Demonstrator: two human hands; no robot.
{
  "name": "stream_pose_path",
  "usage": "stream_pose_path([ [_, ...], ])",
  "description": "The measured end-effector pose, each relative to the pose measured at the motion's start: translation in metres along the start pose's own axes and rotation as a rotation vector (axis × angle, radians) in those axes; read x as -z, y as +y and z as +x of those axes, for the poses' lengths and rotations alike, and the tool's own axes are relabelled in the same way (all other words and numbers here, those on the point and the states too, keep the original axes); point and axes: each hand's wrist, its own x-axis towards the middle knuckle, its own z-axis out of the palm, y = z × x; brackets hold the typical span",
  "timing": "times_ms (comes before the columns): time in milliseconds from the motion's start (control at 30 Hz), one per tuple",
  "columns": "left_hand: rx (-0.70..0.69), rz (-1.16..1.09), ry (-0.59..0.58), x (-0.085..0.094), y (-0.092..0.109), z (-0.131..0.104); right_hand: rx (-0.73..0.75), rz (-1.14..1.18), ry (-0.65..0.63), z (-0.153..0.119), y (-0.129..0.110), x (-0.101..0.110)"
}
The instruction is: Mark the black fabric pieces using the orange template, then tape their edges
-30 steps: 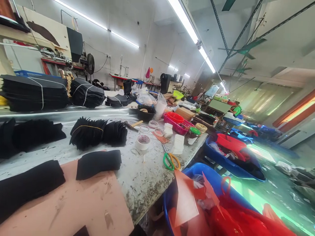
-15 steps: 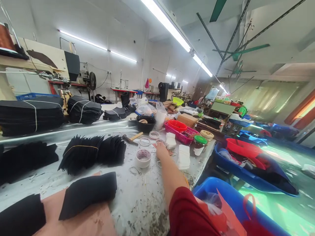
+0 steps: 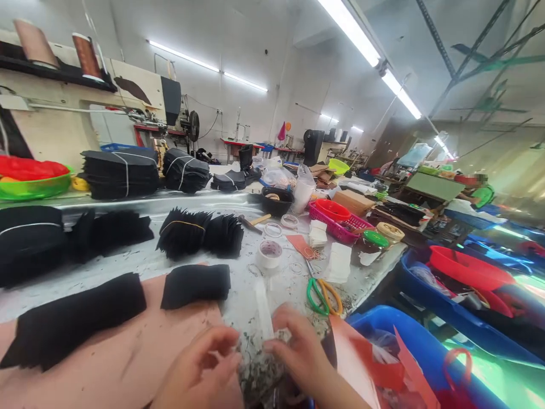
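My left hand (image 3: 204, 366) hovers low over the brown sheet (image 3: 131, 346), its fingers curled but apart from the thumb, nothing visible between them. My right hand (image 3: 293, 341) is just to its right, blurred, with a gap between thumb and forefinger. A blurred white strip (image 3: 263, 307) lies lengthwise between the hands, its near end close to my right thumb; contact is unclear. Beyond it stands a white tape roll (image 3: 269, 255). Scissors (image 3: 324, 296) with green and yellow handles lie right of the strip. Black folded pieces (image 3: 196, 286) rest on the sheet.
Bundled black stacks (image 3: 181, 233) line the left and back. Behind the tape roll are a hammer (image 3: 255, 222), a black bowl (image 3: 276, 201) and a pink basket (image 3: 340, 227). White pieces (image 3: 339, 262) and a green-lidded jar (image 3: 374, 241) sit at right, with blue tubs (image 3: 383, 318) beyond the edge.
My right hand has come back from the small items near the tape roll. My left hand has entered view, and the scissors and white strip now show. The view has turned left.
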Motion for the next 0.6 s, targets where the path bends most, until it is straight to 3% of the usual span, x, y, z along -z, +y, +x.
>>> stream_pose_path([
  [67, -0.016, -0.103, -0.104, -0.014, 0.013, -0.007, 0.042, 0.116, -0.027, -0.029, -0.016, -0.012],
  [167, -0.059, -0.133, -0.141, -0.023, 0.019, -0.022, 0.058, 0.201, -0.019, -0.049, -0.026, -0.027],
  [367, 0.002, -0.268, -0.153, -0.008, 0.010, -0.054, 0.062, 0.460, -0.034, -0.057, -0.031, -0.041],
  [467, 0.091, -0.335, -0.048, 0.005, 0.006, -0.060, -0.054, 0.673, 0.173, -0.051, -0.032, -0.029],
  [533, 0.081, -0.276, 0.023, 0.015, 0.004, -0.061, -0.102, 0.792, 0.389, -0.043, -0.035, -0.015],
  [600, 0.039, -0.204, 0.024, 0.023, 0.003, -0.061, -0.077, 0.859, 0.484, -0.036, -0.039, -0.005],
])
